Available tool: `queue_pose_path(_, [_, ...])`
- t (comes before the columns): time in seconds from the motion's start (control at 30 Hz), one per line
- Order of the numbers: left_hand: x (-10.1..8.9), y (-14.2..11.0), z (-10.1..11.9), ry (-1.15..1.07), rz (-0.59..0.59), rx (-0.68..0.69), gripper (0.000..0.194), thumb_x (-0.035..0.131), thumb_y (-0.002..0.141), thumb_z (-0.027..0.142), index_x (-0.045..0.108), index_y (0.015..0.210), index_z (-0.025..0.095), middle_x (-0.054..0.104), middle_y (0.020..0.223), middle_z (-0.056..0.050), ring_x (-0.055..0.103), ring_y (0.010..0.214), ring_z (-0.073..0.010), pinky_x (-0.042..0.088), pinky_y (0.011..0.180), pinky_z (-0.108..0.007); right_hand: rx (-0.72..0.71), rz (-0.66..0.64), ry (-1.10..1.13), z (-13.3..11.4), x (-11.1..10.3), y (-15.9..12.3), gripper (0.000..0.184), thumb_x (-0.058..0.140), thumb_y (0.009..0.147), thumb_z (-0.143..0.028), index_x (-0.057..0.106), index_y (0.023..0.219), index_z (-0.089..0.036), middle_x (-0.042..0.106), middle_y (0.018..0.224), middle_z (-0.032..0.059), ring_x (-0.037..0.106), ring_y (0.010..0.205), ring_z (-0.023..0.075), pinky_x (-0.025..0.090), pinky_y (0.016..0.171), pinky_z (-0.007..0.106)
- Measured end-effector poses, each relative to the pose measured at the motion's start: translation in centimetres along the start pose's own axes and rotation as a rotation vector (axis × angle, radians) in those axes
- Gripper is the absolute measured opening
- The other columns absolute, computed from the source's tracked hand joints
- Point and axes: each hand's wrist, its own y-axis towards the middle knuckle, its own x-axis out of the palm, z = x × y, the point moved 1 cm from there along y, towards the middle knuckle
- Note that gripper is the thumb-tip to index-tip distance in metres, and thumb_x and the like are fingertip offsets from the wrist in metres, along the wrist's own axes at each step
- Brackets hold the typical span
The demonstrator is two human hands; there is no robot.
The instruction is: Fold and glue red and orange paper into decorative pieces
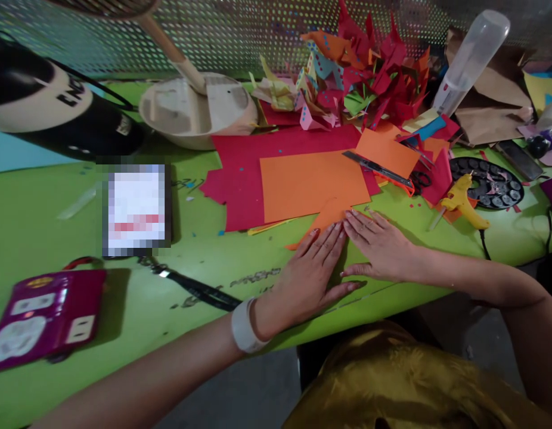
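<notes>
A piece of orange paper (333,213), seemingly folded, lies near the table's front edge, its lower part covered by my hands. My left hand (309,271) presses on its left side, fingers stretched out flat, thumb pointing right. From the right, my right hand (378,247) rests with its fingers spread, fingertips meeting those of the left on the paper. Just beyond is a flat orange sheet (314,185) on top of larger red paper (240,179). To its right a box cutter (377,168) lies across a smaller orange piece (387,152).
Folded paper shapes (369,65) are heaped at the back. At right are a yellow glue gun (461,199), black scissors (420,180) and a black round tray (504,185). At left stand a blurred-out device (137,208), a purple power strip (47,316), a bowl (155,113) and a black bottle (101,128).
</notes>
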Motion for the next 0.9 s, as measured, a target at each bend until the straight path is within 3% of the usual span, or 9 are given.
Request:
queue_pose_path(0.43, [-0.5, 0.4, 0.4, -0.030, -0.042, -0.044, 0.091, 0.030, 0.095, 0.070, 0.024, 0.154, 0.000, 0.031, 0.158, -0.025, 0.025, 0.150, -0.0326, 0.021, 0.122, -0.051, -0.040, 0.052, -0.060, 1.0, 1.1, -0.6, 0.099, 0.022, 0.091, -0.077, 0.031, 0.152, 0.001, 0.031, 0.158, 0.0240, 0.027, 0.150, 0.0336, 0.018, 0.123, 0.054])
queue_pose_path(0.73, [-0.3, 0.3, 0.1, -0.008, -0.069, -0.040, 0.091, 0.028, 0.095, 0.070, 0.017, 0.156, 0.002, 0.025, 0.161, -0.023, 0.019, 0.152, -0.0302, 0.014, 0.124, -0.047, -0.076, 0.050, -0.040, 2.4, 1.2, -1.6, 0.101, 0.025, 0.091, -0.077, 0.011, 0.158, -0.003, 0.024, 0.161, 0.0236, 0.020, 0.152, 0.0324, 0.011, 0.123, 0.057])
queue_pose_path(0.9, [-0.5, 0.4, -0.2, -0.030, -0.104, -0.035, 0.092, 0.026, 0.095, 0.071, 0.011, 0.158, 0.005, 0.022, 0.162, -0.021, 0.016, 0.152, -0.0289, 0.013, 0.124, -0.046, -0.024, 0.030, -0.024, 3.1, 0.8, -2.5, 0.101, 0.026, 0.091, -0.076, 0.015, 0.157, -0.001, 0.023, 0.161, 0.0248, 0.021, 0.152, 0.0335, 0.014, 0.122, 0.060])
